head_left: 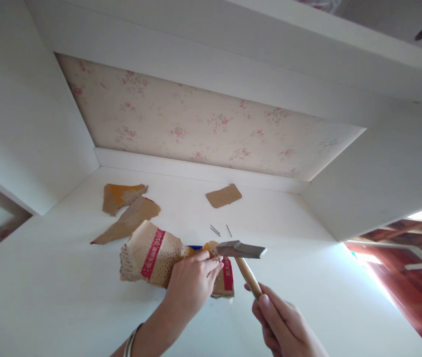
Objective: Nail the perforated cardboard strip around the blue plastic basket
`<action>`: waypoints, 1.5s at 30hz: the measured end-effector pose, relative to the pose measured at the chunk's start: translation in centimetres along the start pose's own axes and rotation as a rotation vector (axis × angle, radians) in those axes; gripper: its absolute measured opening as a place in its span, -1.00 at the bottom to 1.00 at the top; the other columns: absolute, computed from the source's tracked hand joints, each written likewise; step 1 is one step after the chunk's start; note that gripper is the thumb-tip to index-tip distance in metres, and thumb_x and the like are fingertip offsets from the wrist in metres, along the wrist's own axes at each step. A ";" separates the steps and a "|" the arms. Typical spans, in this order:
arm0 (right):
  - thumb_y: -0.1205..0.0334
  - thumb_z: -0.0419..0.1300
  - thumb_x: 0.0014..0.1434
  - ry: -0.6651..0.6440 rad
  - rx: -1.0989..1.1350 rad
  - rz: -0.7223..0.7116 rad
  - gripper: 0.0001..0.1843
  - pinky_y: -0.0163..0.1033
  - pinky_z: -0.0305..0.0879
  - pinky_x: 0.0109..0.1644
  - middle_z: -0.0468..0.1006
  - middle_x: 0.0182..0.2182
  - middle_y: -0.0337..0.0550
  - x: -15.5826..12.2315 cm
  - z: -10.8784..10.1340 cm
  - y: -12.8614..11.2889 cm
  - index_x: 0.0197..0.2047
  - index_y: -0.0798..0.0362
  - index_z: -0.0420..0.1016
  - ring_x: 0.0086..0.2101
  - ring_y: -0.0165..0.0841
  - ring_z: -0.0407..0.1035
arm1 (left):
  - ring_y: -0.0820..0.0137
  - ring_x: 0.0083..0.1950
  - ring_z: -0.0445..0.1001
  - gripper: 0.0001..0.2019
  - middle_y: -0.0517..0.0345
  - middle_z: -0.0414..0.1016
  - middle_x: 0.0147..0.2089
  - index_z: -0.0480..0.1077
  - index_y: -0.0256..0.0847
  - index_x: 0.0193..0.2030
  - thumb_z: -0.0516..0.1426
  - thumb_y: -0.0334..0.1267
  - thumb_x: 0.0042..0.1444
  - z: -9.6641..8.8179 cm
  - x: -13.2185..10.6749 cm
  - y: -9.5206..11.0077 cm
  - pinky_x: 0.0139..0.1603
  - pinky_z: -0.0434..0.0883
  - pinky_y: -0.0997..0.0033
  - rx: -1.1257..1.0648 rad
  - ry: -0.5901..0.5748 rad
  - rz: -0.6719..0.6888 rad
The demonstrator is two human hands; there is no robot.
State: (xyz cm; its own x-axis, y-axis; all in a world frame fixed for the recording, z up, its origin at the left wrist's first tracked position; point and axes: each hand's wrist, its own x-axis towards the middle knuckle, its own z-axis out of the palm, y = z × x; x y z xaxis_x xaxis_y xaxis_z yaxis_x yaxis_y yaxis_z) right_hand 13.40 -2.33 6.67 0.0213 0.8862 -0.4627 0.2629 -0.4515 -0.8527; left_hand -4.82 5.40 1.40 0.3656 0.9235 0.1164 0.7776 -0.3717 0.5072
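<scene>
My right hand (285,325) is wrapped round the wooden handle of a hammer (241,250), whose steel head hovers just right of my left fingertips. My left hand (192,282) rests on a perforated piece of brown cardboard with a red stripe (155,254) lying on the white shelf (66,277). Its fingers are pinched together at the cardboard's top edge, next to the hammer head; what they pinch is too small to make out. Three loose nails (220,230) lie on the shelf just behind the hammer.
Torn cardboard scraps (125,208) lie at the back left, and a small perforated piece (224,195) sits near the floral-papered back panel (203,124). White side walls and an upper shelf board (211,64) close in the space. A red surface (411,282) shows at the right.
</scene>
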 end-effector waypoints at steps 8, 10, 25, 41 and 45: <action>-0.55 -0.01 0.02 0.034 0.027 0.012 -0.27 -0.41 -0.27 -0.61 0.13 -0.56 -0.36 -0.3 0.1 -0.6 -0.33 0.03 0.37 -0.61 -0.53 -0.08 | 0.28 -0.12 0.58 -0.65 0.10 0.58 -0.07 0.49 -0.09 0.04 0.08 0.01 0.27 0.4 -0.1 -0.2 -0.15 0.43 0.37 -0.032 0.013 -0.017; -0.53 -0.01 0.05 0.035 0.007 -0.001 -0.28 -0.41 -0.26 -0.61 0.14 -0.56 -0.35 -0.4 0.1 -0.8 -0.33 0.03 0.37 -0.60 -0.52 -0.06 | 0.25 -0.09 0.58 -0.60 0.07 0.57 -0.02 0.46 -0.11 0.09 0.08 0.05 0.25 0.5 0.0 -0.2 -0.13 0.44 0.36 -0.028 0.011 -0.035; -0.48 -0.04 0.13 -0.012 -0.114 0.001 -0.34 -0.37 -0.31 -0.65 0.08 -0.57 -0.39 -0.3 0.1 -0.7 -0.33 0.02 0.33 -0.62 -0.53 -0.13 | 0.16 0.02 0.55 -0.30 -0.02 0.52 0.12 0.13 -0.13 0.34 0.20 0.06 0.13 0.5 0.0 -0.3 -0.02 0.44 0.26 -0.086 -0.031 -0.134; -0.35 0.01 0.21 -0.008 -0.184 -0.068 -0.45 -0.34 -0.07 -0.57 0.08 -0.58 -0.40 0.0 -0.1 0.7 -0.32 0.01 0.35 -0.59 -0.49 -0.06 | 0.12 -0.05 0.58 -0.31 -0.06 0.58 -0.01 0.13 -0.15 0.33 0.20 0.04 0.12 0.7 -0.1 -0.3 -0.04 0.45 0.20 -0.069 0.002 -0.132; -0.36 -0.06 0.24 -0.032 -0.121 -0.125 -0.43 -0.34 -0.11 -0.60 0.09 -0.59 -0.40 -0.2 -0.2 0.7 -0.29 0.01 0.36 -0.62 -0.50 -0.07 | 0.14 -0.05 0.58 -0.32 -0.06 0.57 0.01 0.12 -0.14 0.34 0.17 0.07 0.15 0.8 -0.1 -0.3 -0.04 0.43 0.22 -0.078 0.006 -0.113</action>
State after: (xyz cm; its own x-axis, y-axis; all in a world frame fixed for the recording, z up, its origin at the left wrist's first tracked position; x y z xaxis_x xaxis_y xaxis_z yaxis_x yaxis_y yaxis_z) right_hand 13.78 -2.81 6.16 -0.0493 0.9302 -0.3637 0.3754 -0.3202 -0.8698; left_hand -4.72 5.32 0.57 0.2747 0.9597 0.0597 0.7714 -0.2570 0.5821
